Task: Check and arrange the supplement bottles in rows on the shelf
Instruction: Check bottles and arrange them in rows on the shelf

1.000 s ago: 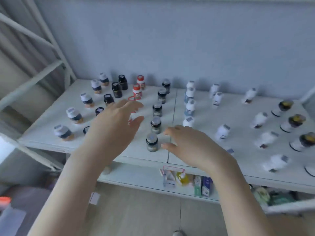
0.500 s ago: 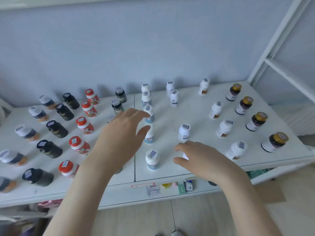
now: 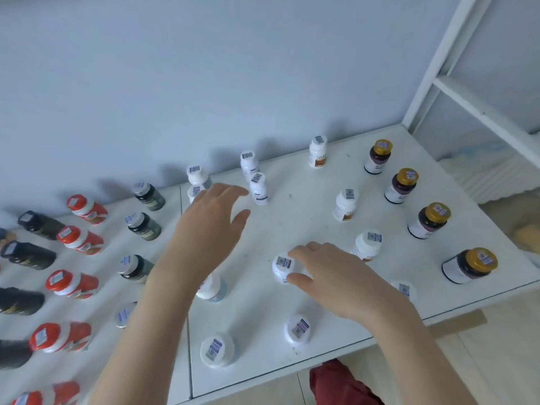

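A white shelf [image 3: 306, 217] carries supplement bottles in loose rows. My right hand [image 3: 336, 276] reaches over a white bottle [image 3: 281, 266], with index fingertip and thumb against opposite sides of its cap. My left hand [image 3: 210, 226] hovers with spread, straight fingers above the middle column of white bottles and holds nothing. It hides part of a blue-labelled white bottle [image 3: 211, 287]. More white bottles stand at the front [image 3: 298, 328], [image 3: 216, 350] and at the back [image 3: 258, 188]. Gold-capped brown bottles [image 3: 401, 185] line the right side.
Red-capped bottles [image 3: 86, 209], grey-capped dark bottles [image 3: 147, 195] and black bottles [image 3: 35, 223] fill the left panel. The blue wall stands right behind the shelf. A white frame upright [image 3: 438, 62] rises at the right corner. Red cloth [image 3: 336, 384] shows below the front edge.
The view has swung right and closer to the shelf. My right hand has drawn back a little, uncovering the white bottle's cap at its fingertips. My left hand stays spread above the middle column.
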